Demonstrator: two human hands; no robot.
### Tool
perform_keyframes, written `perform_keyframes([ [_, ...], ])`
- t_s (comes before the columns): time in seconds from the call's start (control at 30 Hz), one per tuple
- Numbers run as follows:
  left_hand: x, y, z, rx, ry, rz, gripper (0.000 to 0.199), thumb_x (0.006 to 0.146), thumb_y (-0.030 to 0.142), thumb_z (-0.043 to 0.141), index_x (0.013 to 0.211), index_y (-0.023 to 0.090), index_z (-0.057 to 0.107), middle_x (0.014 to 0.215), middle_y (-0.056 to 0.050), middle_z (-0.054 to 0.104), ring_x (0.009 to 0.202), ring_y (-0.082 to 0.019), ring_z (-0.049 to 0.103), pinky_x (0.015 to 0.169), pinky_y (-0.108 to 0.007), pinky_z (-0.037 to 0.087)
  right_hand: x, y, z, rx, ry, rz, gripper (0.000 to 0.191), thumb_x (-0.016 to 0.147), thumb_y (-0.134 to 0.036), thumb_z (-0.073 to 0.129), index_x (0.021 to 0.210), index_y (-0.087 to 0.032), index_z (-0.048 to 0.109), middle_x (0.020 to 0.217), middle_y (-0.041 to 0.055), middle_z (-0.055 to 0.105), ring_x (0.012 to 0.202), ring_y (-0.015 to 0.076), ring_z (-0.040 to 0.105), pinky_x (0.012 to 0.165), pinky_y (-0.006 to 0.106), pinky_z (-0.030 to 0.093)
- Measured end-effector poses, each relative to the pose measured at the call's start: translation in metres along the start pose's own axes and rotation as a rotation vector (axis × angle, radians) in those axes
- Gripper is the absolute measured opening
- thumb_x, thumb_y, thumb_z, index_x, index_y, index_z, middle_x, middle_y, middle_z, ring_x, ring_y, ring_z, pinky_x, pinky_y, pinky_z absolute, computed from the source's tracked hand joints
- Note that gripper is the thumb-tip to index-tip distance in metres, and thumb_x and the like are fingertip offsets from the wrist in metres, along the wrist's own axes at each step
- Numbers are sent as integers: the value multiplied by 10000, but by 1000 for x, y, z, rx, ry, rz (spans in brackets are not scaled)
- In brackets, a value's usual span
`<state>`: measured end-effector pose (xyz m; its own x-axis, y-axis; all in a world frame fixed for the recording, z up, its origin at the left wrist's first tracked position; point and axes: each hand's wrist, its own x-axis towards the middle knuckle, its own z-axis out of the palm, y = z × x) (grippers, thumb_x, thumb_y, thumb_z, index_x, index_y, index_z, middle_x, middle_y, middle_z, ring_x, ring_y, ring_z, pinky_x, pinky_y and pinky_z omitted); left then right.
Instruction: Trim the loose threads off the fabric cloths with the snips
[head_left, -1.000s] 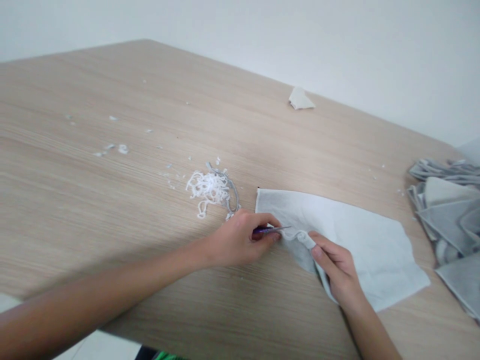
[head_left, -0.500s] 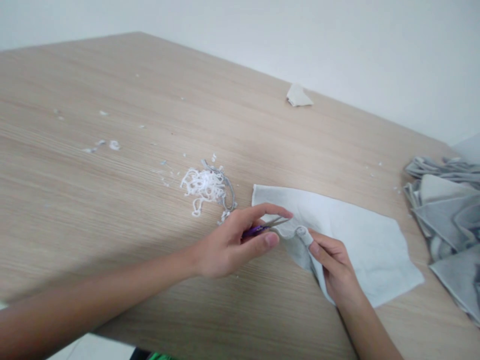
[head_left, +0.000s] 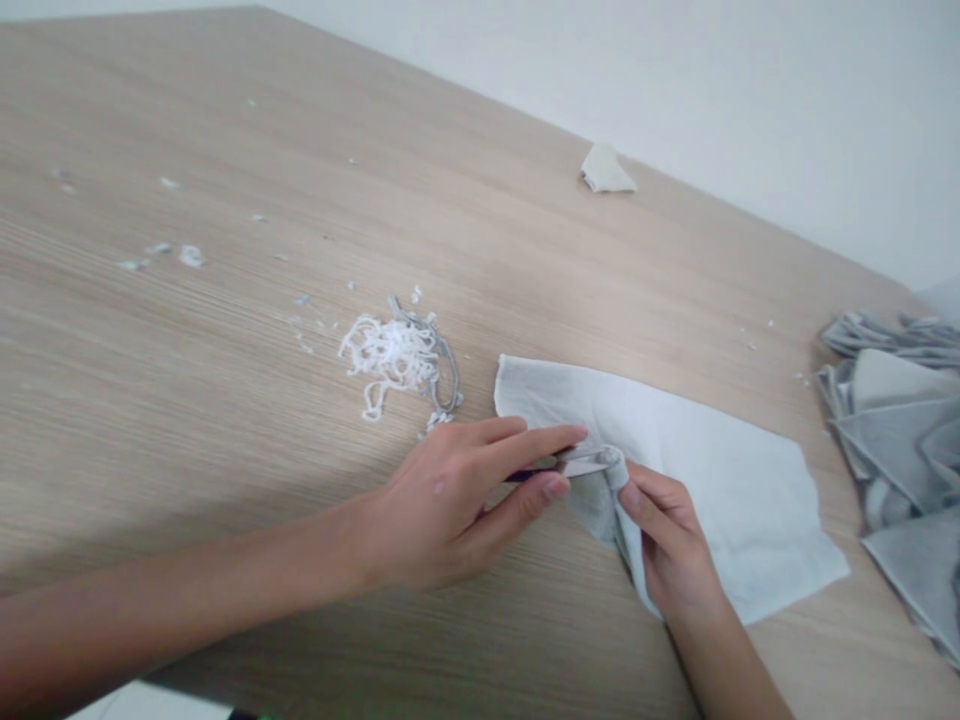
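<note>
My left hand [head_left: 457, 500] is closed on small thread snips [head_left: 581, 462] with a dark purple handle. The blades point right and touch the folded edge of a pale grey cloth [head_left: 720, 470]. My right hand [head_left: 675, 545] pinches that raised fold between thumb and fingers. The rest of the cloth lies flat on the table beyond and to the right of my hands. Just beyond my left hand lies a tangle of white threads [head_left: 390, 352], with a grey strip [head_left: 450, 370] curled along its right side.
A heap of grey and cream cloths [head_left: 900, 430] lies at the right edge of the wooden table [head_left: 225, 400]. A small cream scrap [head_left: 606, 168] rests near the far edge by the wall. Bits of lint [head_left: 191, 256] are scattered at the left.
My left hand has brought the snips right, so their blades now meet the cloth's fold. My right hand still pinches the cloth. The view has shifted slightly.
</note>
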<state>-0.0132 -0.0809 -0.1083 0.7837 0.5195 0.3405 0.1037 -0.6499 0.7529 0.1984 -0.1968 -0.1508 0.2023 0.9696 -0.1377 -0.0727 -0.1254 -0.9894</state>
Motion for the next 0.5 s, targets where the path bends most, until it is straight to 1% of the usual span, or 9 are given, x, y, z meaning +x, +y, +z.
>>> perform_keyframes([
  [0.1,0,0,1,29,17,-3,350,1008,286,513,1322,152,588,946,-59,709,761,-153,640,647,-246,469,0,0,0,13,-16,11,263,884,-446,651,961,-243,800,877,59,725,745,214,603,685,321,479],
  [0.23,0,0,2,12,55,2,328,991,269,550,1283,128,604,975,-58,722,811,-149,660,693,-240,488,1,0,0,101,-53,20,224,907,-382,642,1006,-257,798,908,57,728,773,206,599,710,320,456],
  [0.37,1,-2,3,-7,47,-4,312,970,250,587,1256,131,623,941,-38,712,787,-131,647,679,-228,480,1,-1,0,118,-69,3,203,908,-354,646,1008,-269,800,844,45,707,731,193,569,658,307,420],
  [0.5,1,-1,3,-28,67,17,310,953,237,615,1236,114,642,856,-28,678,708,-116,610,629,-223,460,1,-1,-1,115,-71,6,201,921,-333,635,1034,-284,794,824,32,680,728,186,559,653,303,405],
])
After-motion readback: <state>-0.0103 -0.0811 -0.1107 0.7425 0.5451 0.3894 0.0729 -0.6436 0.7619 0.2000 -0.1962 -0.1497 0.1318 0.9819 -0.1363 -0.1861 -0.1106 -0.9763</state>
